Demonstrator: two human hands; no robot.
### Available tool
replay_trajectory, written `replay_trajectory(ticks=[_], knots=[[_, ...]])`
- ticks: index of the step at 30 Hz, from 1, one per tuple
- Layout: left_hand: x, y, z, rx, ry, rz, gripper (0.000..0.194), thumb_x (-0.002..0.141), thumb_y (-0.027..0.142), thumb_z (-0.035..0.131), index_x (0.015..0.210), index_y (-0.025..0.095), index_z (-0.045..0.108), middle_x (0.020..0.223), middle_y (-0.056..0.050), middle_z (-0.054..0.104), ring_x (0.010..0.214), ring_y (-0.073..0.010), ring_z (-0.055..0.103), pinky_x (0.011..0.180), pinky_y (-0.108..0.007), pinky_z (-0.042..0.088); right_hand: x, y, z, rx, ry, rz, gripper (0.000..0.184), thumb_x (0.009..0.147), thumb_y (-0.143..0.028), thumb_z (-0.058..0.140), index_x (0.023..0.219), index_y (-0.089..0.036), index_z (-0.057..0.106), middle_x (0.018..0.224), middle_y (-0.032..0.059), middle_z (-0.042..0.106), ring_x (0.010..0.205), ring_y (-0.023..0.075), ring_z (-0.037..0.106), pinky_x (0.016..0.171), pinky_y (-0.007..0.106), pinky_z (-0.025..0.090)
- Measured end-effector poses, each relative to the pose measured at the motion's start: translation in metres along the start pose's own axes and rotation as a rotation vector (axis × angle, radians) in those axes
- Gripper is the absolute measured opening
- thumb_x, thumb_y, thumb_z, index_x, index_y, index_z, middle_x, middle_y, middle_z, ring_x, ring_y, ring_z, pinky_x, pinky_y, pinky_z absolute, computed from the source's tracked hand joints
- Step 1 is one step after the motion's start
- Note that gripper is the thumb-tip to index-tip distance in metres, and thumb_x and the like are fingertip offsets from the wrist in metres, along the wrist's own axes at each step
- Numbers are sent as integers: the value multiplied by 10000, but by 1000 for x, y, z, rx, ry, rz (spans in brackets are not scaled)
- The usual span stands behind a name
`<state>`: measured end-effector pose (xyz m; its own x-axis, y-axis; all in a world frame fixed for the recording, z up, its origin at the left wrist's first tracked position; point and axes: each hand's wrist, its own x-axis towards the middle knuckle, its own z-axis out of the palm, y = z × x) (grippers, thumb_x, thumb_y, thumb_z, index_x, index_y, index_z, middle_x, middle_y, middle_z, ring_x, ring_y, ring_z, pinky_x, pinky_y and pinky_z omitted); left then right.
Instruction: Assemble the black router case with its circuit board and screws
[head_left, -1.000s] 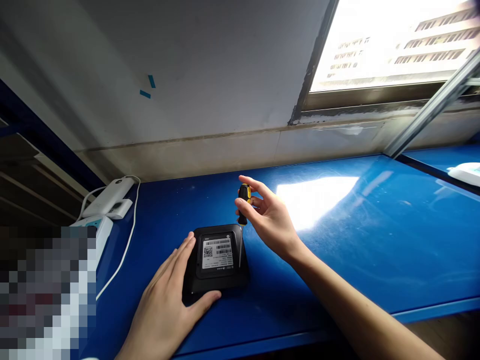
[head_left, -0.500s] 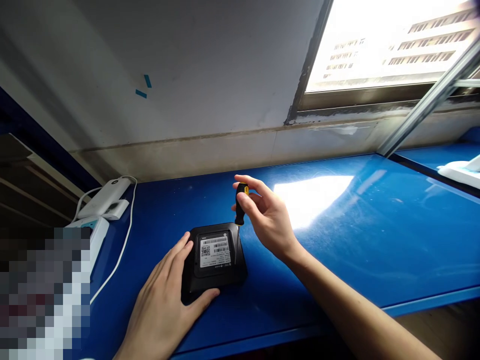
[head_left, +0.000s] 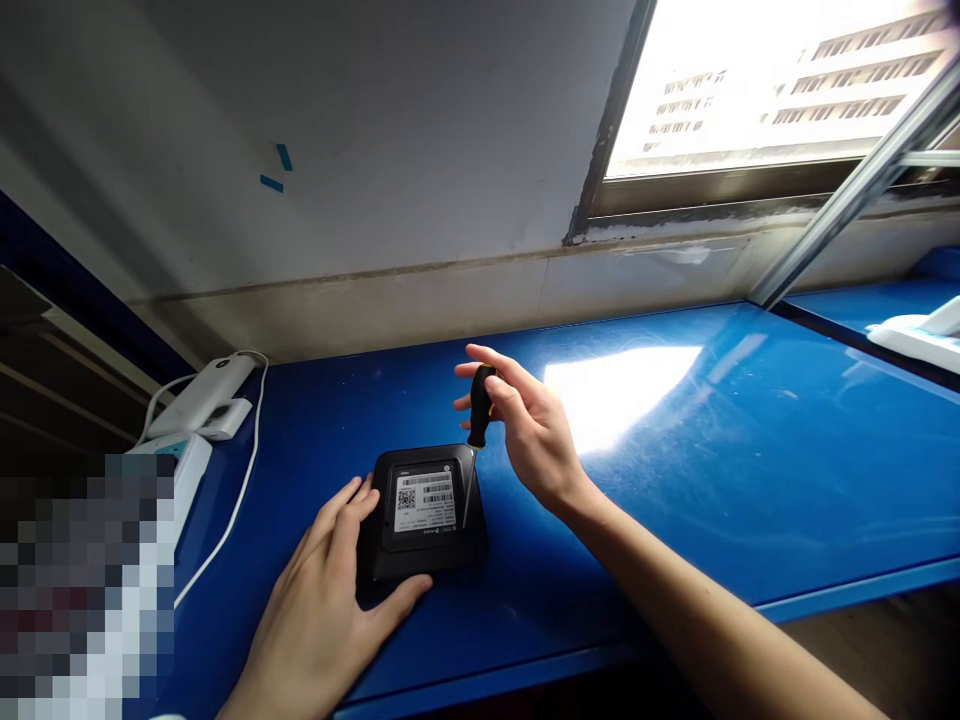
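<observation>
A black, square set-top box (head_left: 472, 550) lies on the blue table, its face with a white label of barcodes and a QR code (head_left: 425, 501) turned up. Along its left side and near edge my left hand (head_left: 322, 580) grips it, fingers at the left and thumb at the front. My right hand (head_left: 529, 420) pinches the black and yellow handle of a screwdriver (head_left: 481, 405) between thumb and fingers. The screwdriver stands nearly upright, its thin shaft slanting down over the right side of the box. I cannot make out exactly where its tip touches.
White power strips (head_left: 199, 395) with a white cable (head_left: 251, 465) lie at the table's left. A metal post (head_left: 832, 205) rises at the back right, near a white object (head_left: 919, 335). The wall (head_left: 390, 150) and window (head_left: 735, 110) stand behind the blue table (head_left: 712, 480).
The screwdriver's handle has turned in my right hand, showing more black and less yellow, and my fingers have shifted round it. The whole view has drifted slightly. My left hand stays on the box.
</observation>
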<state>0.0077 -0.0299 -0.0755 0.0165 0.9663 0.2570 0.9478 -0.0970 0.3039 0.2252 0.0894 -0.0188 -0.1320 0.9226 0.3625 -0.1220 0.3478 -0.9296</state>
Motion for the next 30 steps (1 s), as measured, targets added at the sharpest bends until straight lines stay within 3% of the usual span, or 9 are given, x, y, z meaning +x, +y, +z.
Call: replay_trajectory(ticks=[6, 8, 13, 19, 23, 25, 30], knots=[[-1, 0, 0, 13, 11, 22, 660, 846, 677, 575, 1347, 265, 453, 1450, -134, 570, 1333, -331, 569, 1056, -562, 519, 1, 1, 1, -124, 95, -22, 280, 887, -423, 697, 1104, -245, 690, 833, -12, 612, 682, 119, 587, 591, 248, 515], [0, 0, -1, 22, 17, 23, 664, 837, 685, 577, 1337, 263, 465, 1438, -133, 580, 1329, -335, 571, 1054, -562, 519, 1, 0, 0, -138, 103, -39, 259, 920, -441, 652, 1088, -250, 699, 872, -2, 630, 687, 115, 583, 591, 244, 510], [1, 2, -2, 34, 0, 11, 670, 820, 694, 588, 1325, 264, 493, 1438, -116, 587, 1342, -340, 557, 1056, -550, 517, 2, 0, 0, 3, 46, 20, 398, 972, -457, 535, 1297, -241, 617, 1067, 46, 717, 725, 145, 688, 633, 308, 586], [1, 4, -2, 25, 16, -11, 645, 801, 710, 601, 1279, 282, 533, 1411, -88, 619, 1326, -345, 570, 1043, -554, 523, 2, 1, 0, -108, 139, 0, 326, 906, -462, 661, 1132, -227, 678, 732, -42, 581, 627, 120, 618, 553, 248, 520], [1, 2, -1, 42, 12, 3, 683, 786, 753, 602, 1278, 284, 539, 1411, -83, 627, 1338, -352, 557, 1050, -558, 517, 1, 2, -1, -40, 67, 24, 365, 980, -443, 507, 1253, -237, 634, 995, 25, 674, 723, 138, 681, 607, 277, 561], [1, 1, -1, 48, 10, 9, 701, 786, 769, 593, 1287, 282, 537, 1414, -83, 628, 1338, -352, 558, 1050, -559, 516, 3, 4, 0, -10, 47, 62, 423, 962, -433, 525, 1329, -230, 582, 1069, 47, 681, 742, 149, 695, 637, 305, 584], [2, 3, -3, 58, 20, 5, 715, 772, 793, 586, 1268, 278, 559, 1401, -90, 639, 1318, -359, 576, 1022, -543, 538, 5, 7, 0, -148, 118, 88, 458, 881, -473, 669, 1258, -217, 630, 902, 2, 621, 664, 118, 600, 593, 269, 547]])
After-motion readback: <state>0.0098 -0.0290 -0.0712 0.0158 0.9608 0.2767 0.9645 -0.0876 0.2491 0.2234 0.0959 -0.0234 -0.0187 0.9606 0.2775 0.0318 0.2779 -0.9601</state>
